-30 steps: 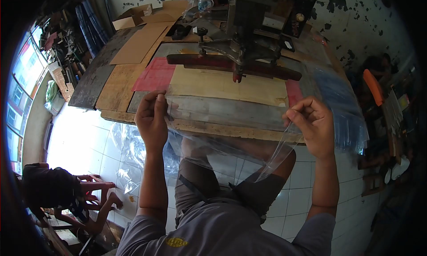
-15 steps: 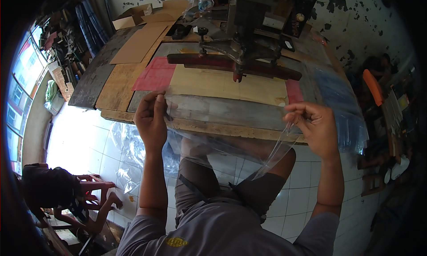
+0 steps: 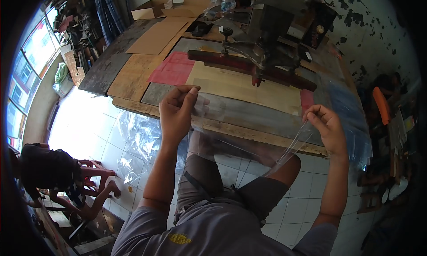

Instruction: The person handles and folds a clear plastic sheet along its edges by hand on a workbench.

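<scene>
A clear plastic sheet (image 3: 240, 145) hangs between my two hands, over the table's front edge and above my lap. My left hand (image 3: 179, 111) pinches its left corner between thumb and fingers. At the other end, my right hand (image 3: 327, 128) has thumb and fingertips closed on the sheet's right edge, where it folds into narrow strands. Behind the sheet lies a yellow strip (image 3: 244, 87) with a red piece (image 3: 172, 69) at its left and a smaller red piece (image 3: 307, 99) at its right. A dark red press bar (image 3: 249, 69) stands over the strip.
Cardboard (image 3: 158, 35) and a water bottle (image 3: 228, 3) are on the table's far side. Bluish plastic sheets (image 3: 349, 118) drape over its right edge. Crumpled clear plastic (image 3: 140, 138) hangs below the left front. Another person (image 3: 51, 171) sits at the lower left.
The view has shifted, so the table and press appear further right. My left hand has moved right relative to the table and closer to my right hand; both still hold the sheet.
</scene>
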`<state>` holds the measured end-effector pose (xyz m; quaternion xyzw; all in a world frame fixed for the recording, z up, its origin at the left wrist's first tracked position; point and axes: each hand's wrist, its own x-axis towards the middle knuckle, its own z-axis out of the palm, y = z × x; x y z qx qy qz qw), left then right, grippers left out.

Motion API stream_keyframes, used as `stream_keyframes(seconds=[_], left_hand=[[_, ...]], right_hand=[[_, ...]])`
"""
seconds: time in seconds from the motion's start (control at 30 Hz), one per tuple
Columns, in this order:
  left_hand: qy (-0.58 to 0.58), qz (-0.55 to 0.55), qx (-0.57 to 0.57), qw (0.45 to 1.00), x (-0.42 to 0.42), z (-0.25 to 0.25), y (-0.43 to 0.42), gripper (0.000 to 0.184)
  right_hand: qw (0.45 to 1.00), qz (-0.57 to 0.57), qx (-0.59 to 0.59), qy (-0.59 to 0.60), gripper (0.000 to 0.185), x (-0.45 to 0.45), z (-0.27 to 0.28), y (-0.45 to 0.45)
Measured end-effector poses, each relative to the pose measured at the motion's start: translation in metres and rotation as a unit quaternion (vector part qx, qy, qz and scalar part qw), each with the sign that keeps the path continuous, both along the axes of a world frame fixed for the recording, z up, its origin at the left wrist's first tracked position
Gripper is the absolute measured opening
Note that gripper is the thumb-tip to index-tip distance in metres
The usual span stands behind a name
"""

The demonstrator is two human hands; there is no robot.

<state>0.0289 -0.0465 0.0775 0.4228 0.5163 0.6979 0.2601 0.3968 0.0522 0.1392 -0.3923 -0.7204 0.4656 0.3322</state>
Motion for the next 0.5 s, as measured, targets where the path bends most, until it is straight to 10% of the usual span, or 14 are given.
stream_keyframes(seconds=[0.5], left_hand=[[-0.039, -0.011, -0.015, 0.999, 0.021, -0.006, 0.021, 0.020]], right_hand=[[0.992, -0.086, 0.001, 0.091, 0.015, 0.002, -0.036, 0.023]])
